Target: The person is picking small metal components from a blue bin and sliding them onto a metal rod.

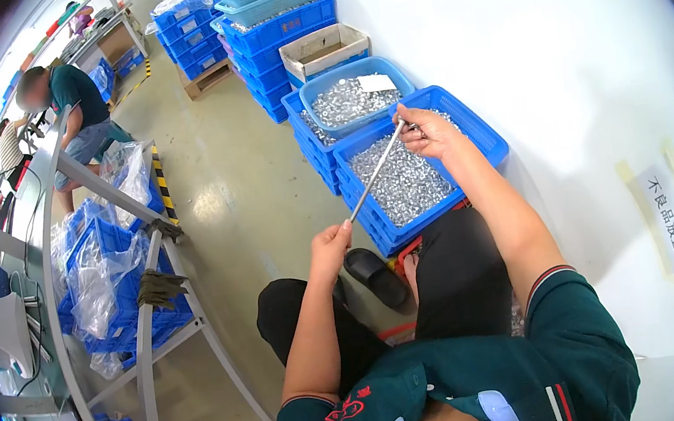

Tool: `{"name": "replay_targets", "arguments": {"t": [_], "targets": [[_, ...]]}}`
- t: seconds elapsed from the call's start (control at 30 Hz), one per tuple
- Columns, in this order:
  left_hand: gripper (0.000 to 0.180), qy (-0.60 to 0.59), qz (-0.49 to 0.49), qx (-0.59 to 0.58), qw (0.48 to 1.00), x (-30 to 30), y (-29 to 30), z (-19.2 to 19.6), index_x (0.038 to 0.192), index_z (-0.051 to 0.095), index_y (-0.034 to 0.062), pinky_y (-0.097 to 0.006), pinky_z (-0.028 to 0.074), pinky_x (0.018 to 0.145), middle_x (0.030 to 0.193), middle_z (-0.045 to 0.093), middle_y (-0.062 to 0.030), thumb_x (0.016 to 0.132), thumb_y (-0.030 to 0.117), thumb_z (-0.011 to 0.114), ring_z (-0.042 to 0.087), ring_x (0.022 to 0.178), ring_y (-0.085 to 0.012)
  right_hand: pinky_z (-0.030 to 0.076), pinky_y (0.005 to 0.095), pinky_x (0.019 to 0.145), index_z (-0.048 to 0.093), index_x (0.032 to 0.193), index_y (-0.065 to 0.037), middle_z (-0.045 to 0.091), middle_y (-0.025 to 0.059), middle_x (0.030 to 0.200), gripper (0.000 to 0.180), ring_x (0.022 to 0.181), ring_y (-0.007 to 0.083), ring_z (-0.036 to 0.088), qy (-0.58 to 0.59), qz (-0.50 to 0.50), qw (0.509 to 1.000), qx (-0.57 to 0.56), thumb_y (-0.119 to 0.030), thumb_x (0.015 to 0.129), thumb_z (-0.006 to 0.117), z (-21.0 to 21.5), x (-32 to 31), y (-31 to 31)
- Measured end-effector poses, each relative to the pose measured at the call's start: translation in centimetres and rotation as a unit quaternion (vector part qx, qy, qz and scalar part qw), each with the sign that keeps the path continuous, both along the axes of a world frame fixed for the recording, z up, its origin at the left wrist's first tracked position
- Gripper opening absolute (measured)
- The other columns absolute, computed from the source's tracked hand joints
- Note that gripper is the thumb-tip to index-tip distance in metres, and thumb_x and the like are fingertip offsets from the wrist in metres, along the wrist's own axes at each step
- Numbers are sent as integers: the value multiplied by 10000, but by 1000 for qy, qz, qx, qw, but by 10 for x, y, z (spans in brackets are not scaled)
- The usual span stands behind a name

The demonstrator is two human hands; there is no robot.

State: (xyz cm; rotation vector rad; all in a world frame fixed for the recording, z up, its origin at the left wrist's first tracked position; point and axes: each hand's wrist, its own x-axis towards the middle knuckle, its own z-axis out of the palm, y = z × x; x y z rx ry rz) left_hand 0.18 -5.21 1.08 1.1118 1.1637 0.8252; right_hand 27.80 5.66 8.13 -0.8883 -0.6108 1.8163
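Note:
A thin grey metal rod (376,174) slants between my two hands, over the left side of a blue crate. My left hand (331,251) pinches its lower, nearer end. My right hand (428,130) has its fingers closed around the upper end; whether a small part is also held there is too small to tell. Under the right hand, the blue plastic crate (474,130) holds a heap of small shiny metal parts (405,181). It sits on top of a stack, just beyond my knees.
A light-blue basin (400,72) of similar parts, with a white paper (376,83), stands behind the crate. Farther back are a wooden-sided box (327,64) and stacked blue crates (260,60). At left, a grey metal frame (146,385) stands by bagged crates; a person (79,99) sits beyond.

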Motion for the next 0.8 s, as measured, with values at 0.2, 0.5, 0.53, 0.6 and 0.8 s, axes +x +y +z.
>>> {"name": "replay_targets", "arguments": {"t": [0.2, 0.5, 0.53, 0.6, 0.8], "targets": [[388, -1, 7, 7, 1000, -4, 0, -6, 581, 487, 60, -227, 264, 444, 531, 394, 42, 847, 337, 543, 328, 487, -50, 231, 145, 338, 558, 816, -4, 464, 11, 607, 188, 427, 24, 342, -77, -9, 995, 59, -186, 816, 608, 11, -1, -6], [410, 38, 23, 64, 997, -5, 2, -20, 585, 497, 31, -235, 279, 459, 526, 385, 34, 839, 349, 553, 336, 513, -57, 244, 149, 351, 583, 850, 25, 490, 2, 636, 173, 438, 20, 350, -204, -28, 971, 121, -141, 810, 609, 29, -8, -13], [412, 35, 27, 67, 997, -5, 2, -20, 586, 498, 27, -238, 287, 462, 524, 387, 32, 839, 347, 553, 340, 515, -59, 242, 146, 354, 585, 855, 25, 491, 0, 637, 171, 440, 18, 349, -203, -24, 971, 125, -138, 812, 606, 31, -9, -14], [400, 27, 46, 85, 995, -4, 3, -25, 585, 499, 42, -231, 255, 445, 518, 376, 42, 838, 346, 557, 320, 496, -50, 237, 144, 355, 587, 863, 26, 485, -4, 630, 175, 441, 16, 348, -214, -13, 968, 128, -140, 812, 606, 32, -11, -13], [393, 79, 74, 145, 984, -4, 1, -21, 601, 497, 28, -249, 264, 446, 521, 367, 42, 838, 334, 561, 326, 504, -65, 226, 135, 354, 591, 889, 20, 460, -20, 607, 184, 437, 10, 345, -221, 31, 969, 108, -148, 813, 605, 33, -4, -11]]}}
